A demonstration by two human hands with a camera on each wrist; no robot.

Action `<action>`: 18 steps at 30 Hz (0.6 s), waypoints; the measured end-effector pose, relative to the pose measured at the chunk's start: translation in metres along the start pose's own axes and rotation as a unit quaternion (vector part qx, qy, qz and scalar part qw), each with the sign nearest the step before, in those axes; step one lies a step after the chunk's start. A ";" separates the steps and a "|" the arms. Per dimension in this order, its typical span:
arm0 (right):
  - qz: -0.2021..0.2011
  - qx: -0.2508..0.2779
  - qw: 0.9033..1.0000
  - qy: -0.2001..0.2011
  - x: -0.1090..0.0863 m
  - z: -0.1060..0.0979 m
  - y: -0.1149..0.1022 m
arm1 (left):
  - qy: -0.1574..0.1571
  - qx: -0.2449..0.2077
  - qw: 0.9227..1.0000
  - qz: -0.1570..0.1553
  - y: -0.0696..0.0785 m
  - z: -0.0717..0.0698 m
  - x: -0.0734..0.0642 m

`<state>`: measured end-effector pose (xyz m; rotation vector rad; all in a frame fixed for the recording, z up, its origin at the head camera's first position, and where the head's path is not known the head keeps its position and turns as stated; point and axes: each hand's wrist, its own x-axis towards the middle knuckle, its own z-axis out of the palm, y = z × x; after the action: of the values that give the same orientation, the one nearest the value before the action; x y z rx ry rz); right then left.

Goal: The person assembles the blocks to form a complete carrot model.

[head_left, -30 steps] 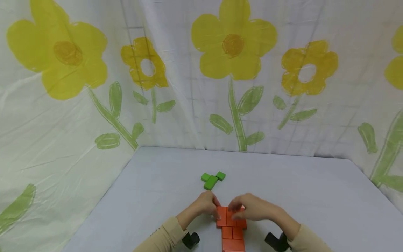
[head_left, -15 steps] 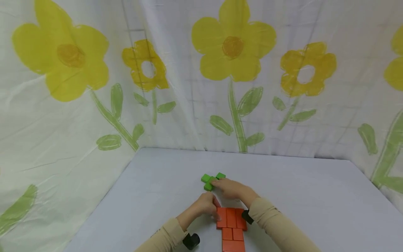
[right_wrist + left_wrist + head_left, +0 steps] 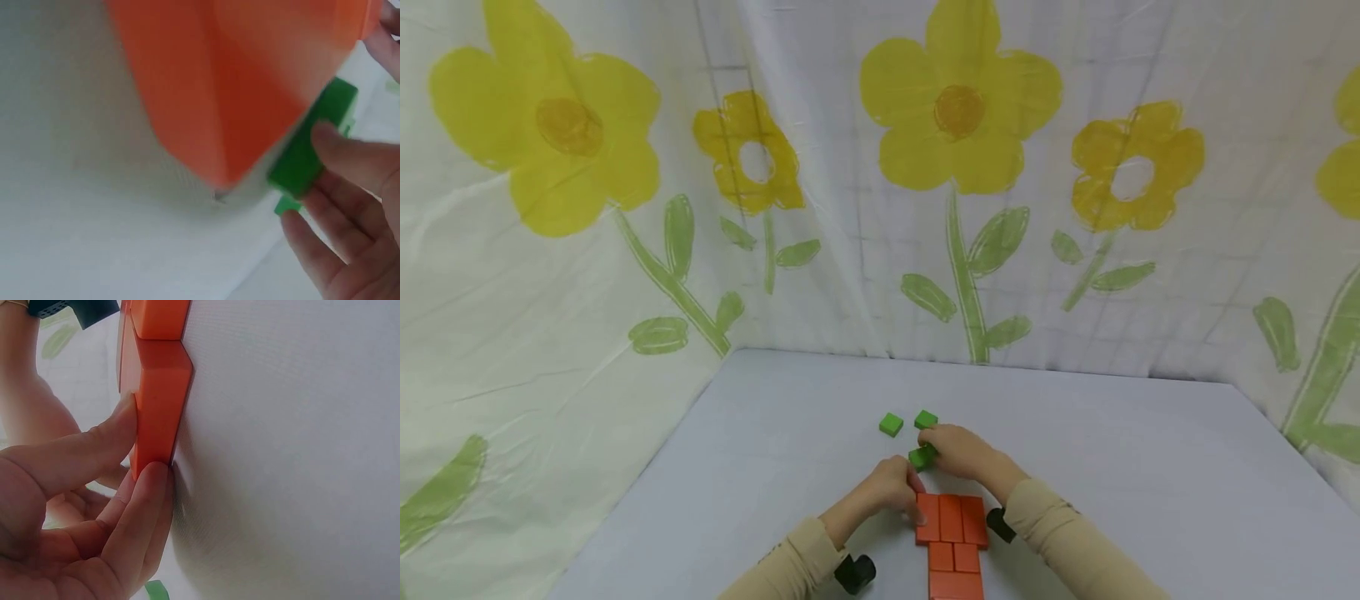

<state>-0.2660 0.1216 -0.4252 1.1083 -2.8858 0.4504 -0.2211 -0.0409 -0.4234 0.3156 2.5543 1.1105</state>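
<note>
Red-orange blocks (image 3: 951, 518) lie flat in a close-set shape at the table's front. My left hand (image 3: 891, 487) pinches the upper-left red-orange block (image 3: 164, 403); in the left wrist view the thumb sits on one face and the fingers press its end. Just beyond the shape, my right hand (image 3: 962, 454) holds a longer green block (image 3: 922, 457) between thumb and fingers. The right wrist view shows this green block (image 3: 303, 156) close beside the blurred red-orange blocks (image 3: 244, 69). Two small green blocks, one at left (image 3: 891, 424) and one at right (image 3: 927, 419), lie farther back.
A pale table (image 3: 1112, 467) carries all the blocks. Behind it hangs a white curtain (image 3: 835, 250) with painted yellow flowers. Dark wrist cameras, such as the left one (image 3: 855, 575), sit low beside the shape.
My right hand went from above the red-orange blocks to the green group, took the longer green block and drew it back toward the shape. My left hand has stayed in place.
</note>
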 end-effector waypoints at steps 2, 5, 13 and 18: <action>0.001 0.015 1.000 -0.013 -0.003 -0.003 0.002 | 0.001 -0.002 1.000 -0.003 0.000 0.000 0.000; 0.009 0.056 0.998 -0.030 -0.009 -0.008 0.006 | 0.001 -0.005 1.000 -0.006 -0.001 0.000 0.000; 0.015 0.133 0.989 -0.057 -0.025 -0.017 0.011 | 0.010 0.009 1.000 0.010 -0.002 -0.002 -0.002; 0.034 0.164 0.984 -0.067 -0.031 -0.013 0.013 | 0.008 0.005 1.000 0.011 -0.002 -0.001 -0.002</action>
<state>-0.2527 0.1549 -0.4199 1.1173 -3.0498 0.9173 -0.2195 -0.0441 -0.4236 0.3392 2.5763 1.1131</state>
